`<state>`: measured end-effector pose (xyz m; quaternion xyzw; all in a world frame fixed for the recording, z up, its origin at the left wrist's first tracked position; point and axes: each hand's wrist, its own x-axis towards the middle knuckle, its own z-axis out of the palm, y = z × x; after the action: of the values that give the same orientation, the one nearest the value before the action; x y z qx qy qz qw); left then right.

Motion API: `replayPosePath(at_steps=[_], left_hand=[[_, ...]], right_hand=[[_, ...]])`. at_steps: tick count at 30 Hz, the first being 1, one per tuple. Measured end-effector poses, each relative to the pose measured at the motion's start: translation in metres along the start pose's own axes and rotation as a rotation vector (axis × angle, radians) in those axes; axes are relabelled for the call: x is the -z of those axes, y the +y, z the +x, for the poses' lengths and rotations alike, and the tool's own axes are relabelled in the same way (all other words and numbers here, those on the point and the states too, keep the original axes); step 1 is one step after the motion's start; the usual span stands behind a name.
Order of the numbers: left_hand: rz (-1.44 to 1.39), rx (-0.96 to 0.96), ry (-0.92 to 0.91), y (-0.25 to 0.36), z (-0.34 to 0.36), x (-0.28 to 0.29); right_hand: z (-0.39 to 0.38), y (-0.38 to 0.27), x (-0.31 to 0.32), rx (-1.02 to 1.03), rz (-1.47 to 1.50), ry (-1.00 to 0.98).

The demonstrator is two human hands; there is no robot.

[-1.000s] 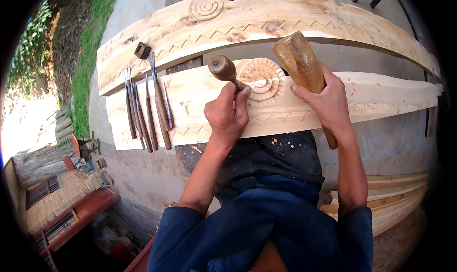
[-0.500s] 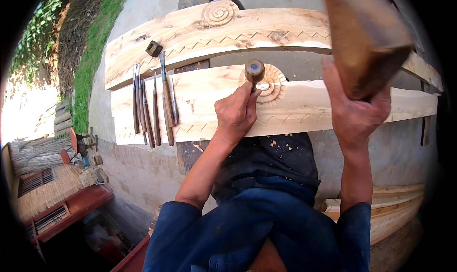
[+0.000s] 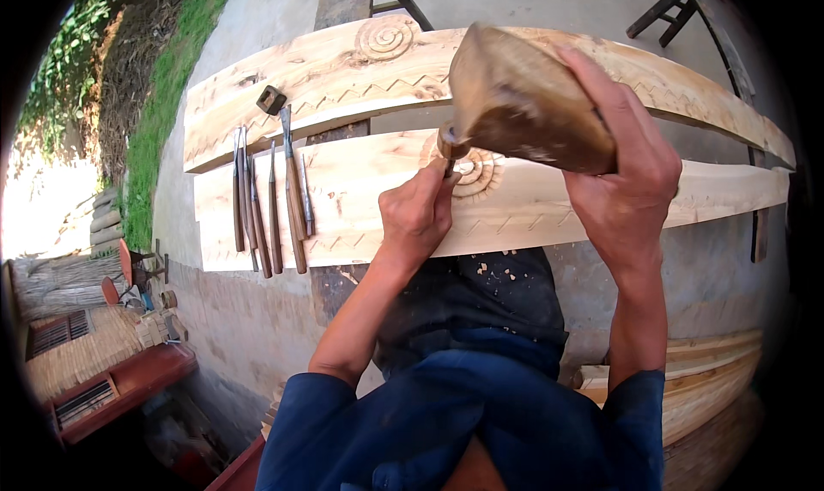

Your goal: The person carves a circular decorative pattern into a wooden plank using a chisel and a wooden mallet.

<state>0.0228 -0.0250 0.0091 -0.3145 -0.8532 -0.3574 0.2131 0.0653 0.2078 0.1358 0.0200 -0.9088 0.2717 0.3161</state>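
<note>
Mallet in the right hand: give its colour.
The mallet is brown, paler in places; see the head view.

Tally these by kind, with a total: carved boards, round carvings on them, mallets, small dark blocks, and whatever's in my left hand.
Carved boards: 2
Round carvings: 2
Mallet: 1
Small dark block: 1
Wooden-handled tool in left hand: 1
Total: 7

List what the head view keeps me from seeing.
In the head view:
Cutting end of the round-headed tool: hidden by the left grip.
Most of the handle of the mallet: covered by the right grip.
Whether mallet and tool touch: unclear, as the mallet is blurred.
Part of the near carved rosette: behind the mallet.
Part of the planks at lower right: behind the right forearm.
</note>
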Motion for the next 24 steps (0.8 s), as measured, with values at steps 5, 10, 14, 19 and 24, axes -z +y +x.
replayPosePath(at_steps=[5, 10, 14, 19, 24], left_hand=[[-0.004, -0.016, -0.029, -0.004, -0.001, 0.002], [-0.114, 0.149, -0.24, -0.006, 0.022, 0.01], [-0.248, 0.306, -0.047, -0.017, 0.001, 0.0], [-0.49, 0.446, 0.147, -0.018, -0.038, 0.007], [-0.565, 0.432, 0.144, -0.013, -0.033, -0.003]], right_hand=[[-0.013, 0.001, -0.01, 0.001, -0.215, -0.167], [-0.033, 0.016, -0.02, -0.301, 0.148, -0.06], [-0.055, 0.027, -0.025, -0.654, 0.359, -0.143], [-0.075, 0.049, -0.034, -0.803, 0.42, -0.194], [-0.079, 0.059, -0.039, -0.951, 0.503, -0.3]])
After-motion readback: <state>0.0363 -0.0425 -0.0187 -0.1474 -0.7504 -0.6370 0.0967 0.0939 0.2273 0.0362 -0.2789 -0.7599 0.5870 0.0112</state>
